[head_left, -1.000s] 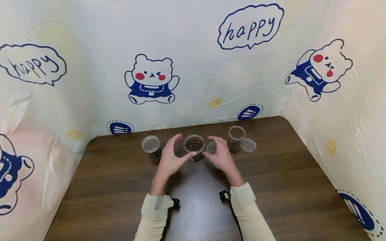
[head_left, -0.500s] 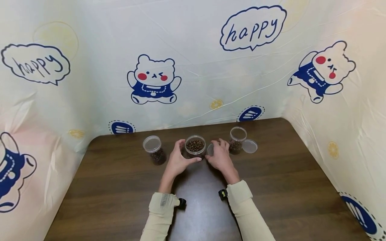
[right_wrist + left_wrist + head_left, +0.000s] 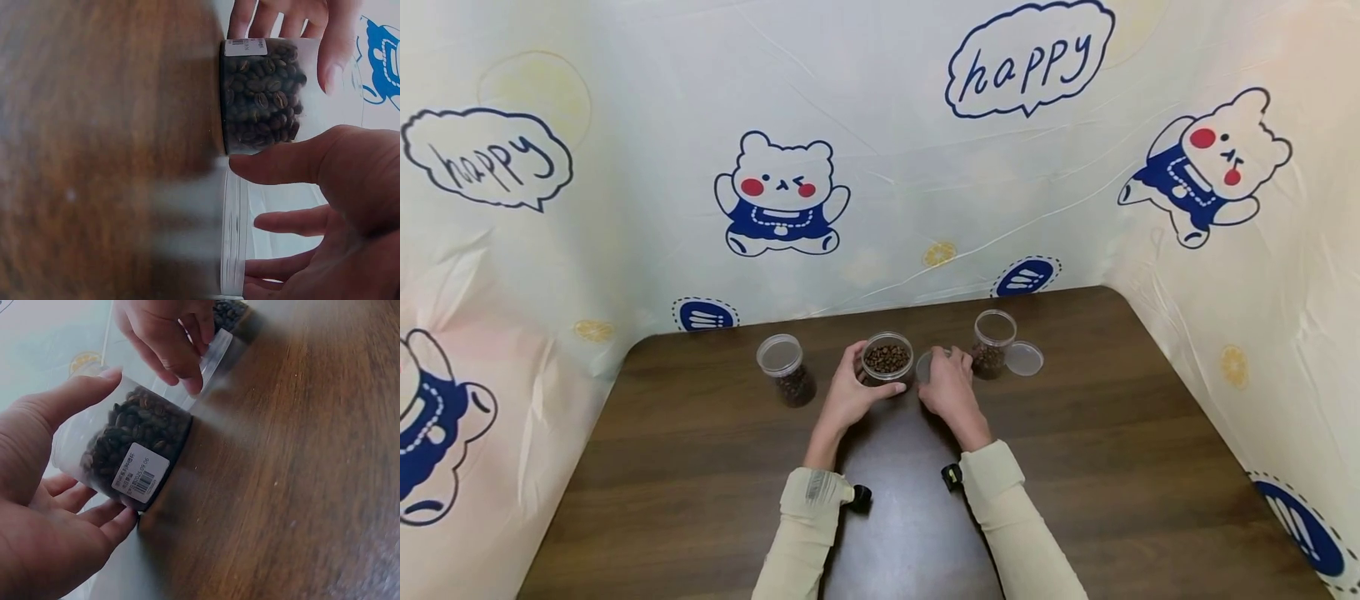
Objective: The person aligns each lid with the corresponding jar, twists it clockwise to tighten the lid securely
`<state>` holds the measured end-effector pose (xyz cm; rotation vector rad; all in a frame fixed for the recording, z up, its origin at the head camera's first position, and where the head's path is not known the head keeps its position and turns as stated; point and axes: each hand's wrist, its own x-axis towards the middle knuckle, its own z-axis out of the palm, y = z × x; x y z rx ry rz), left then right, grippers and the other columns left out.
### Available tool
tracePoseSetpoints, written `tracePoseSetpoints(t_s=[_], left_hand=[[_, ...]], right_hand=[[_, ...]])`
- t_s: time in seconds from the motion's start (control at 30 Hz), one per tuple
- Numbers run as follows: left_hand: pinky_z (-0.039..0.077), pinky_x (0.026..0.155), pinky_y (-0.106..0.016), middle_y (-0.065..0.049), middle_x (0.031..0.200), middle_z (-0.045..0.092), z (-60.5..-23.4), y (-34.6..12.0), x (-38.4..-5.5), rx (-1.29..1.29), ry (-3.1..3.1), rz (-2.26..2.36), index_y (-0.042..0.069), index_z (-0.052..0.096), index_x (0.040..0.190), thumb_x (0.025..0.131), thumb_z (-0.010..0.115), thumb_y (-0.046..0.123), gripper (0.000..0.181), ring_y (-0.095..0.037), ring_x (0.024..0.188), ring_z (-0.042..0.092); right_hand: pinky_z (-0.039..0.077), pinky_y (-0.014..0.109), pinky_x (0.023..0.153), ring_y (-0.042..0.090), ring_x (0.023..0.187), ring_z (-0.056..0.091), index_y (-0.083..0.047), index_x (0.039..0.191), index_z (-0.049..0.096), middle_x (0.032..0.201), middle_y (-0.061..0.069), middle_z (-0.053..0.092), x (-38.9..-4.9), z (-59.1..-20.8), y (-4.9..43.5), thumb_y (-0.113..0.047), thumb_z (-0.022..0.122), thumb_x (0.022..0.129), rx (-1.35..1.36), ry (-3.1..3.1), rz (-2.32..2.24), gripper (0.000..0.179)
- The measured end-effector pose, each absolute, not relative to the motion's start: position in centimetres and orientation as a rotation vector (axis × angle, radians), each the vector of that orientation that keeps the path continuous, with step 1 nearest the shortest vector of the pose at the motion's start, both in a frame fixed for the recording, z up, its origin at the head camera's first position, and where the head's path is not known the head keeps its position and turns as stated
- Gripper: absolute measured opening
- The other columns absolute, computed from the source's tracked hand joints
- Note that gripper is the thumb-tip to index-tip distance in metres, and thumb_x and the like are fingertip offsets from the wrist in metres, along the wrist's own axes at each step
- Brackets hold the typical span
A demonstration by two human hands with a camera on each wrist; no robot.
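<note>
A clear plastic jar (image 3: 887, 372) of coffee beans (image 3: 265, 100) stands uncovered at the back middle of the table. My left hand (image 3: 850, 397) curves round its left and near sides, thumb across the front; a white barcode label (image 3: 140, 473) shows low on the wall. Just right of the jar, a clear round lid (image 3: 232, 231) lies flat on the table. My right hand (image 3: 952, 389) reaches down over this lid, holding it by the edge, with the thumb at the side near the jar and the fingers at the far side. In the head view the hand hides part of the lid.
To the left stands a lidded jar (image 3: 793, 385) of dark beans. Right of my right hand is an uncovered jar (image 3: 990, 358) partly filled with beans, with another clear lid (image 3: 1025, 358) beside it. A printed cloth (image 3: 887, 167) hangs behind the brown table (image 3: 700, 483).
Both hands stood apart with spread fingers around the middle jar. The left has come in to grip the jar, while the right has lowered onto the lid beside it.
</note>
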<state>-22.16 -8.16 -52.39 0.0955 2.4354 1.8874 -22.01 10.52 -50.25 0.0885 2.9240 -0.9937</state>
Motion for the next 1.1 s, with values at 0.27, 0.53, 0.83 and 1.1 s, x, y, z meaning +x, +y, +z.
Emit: tracePoseSetpoints(t_s=[0.27,0.53,0.83,1.1], left_hand=[[0.037,0.126,-0.051,-0.014,0.157,0.051,-52.6,-8.2,-22.5,0.123,2.409,1.933,0.012,0.038,0.158,0.076,0.095,0.01,0.1,-0.034,0.148,0.048],[0.044,0.118,-0.054,-0.011,0.154,0.055,-52.6,-8.3,-22.7,0.161,2.422,1.889,0.019,0.042,0.157,0.077,0.095,0.014,0.096,-0.032,0.142,0.054],[0.046,0.116,-0.054,-0.009,0.152,0.056,-52.5,-8.6,-22.5,0.162,2.444,1.877,0.023,0.046,0.154,0.075,0.097,0.018,0.094,-0.031,0.141,0.056],[0.046,0.116,-0.056,-0.011,0.152,0.056,-52.2,-9.3,-21.8,0.201,2.432,1.884,0.022,0.046,0.155,0.077,0.096,0.019,0.093,-0.033,0.143,0.055]], right_hand=[[0.036,0.066,0.117,0.054,0.143,0.036,0.004,0.146,0.053,0.154,0.035,0.042,-22.0,-50.2,10.5,-0.013,0.077,0.091,0.089,2.927,-0.95,0.062],[0.04,0.064,0.115,0.054,0.141,0.038,0.003,0.147,0.052,0.154,0.034,0.042,-22.1,-50.4,10.6,-0.014,0.078,0.089,0.101,2.935,-0.953,0.066],[0.044,0.062,0.113,0.053,0.138,0.044,0.001,0.147,0.053,0.152,0.032,0.046,-21.7,-50.1,10.5,-0.019,0.083,0.087,0.101,2.954,-0.926,0.07],[0.049,0.06,0.107,0.052,0.135,0.048,0.001,0.148,0.052,0.147,0.032,0.05,-21.0,-49.1,10.7,-0.023,0.086,0.084,0.075,2.943,-0.92,0.076]])
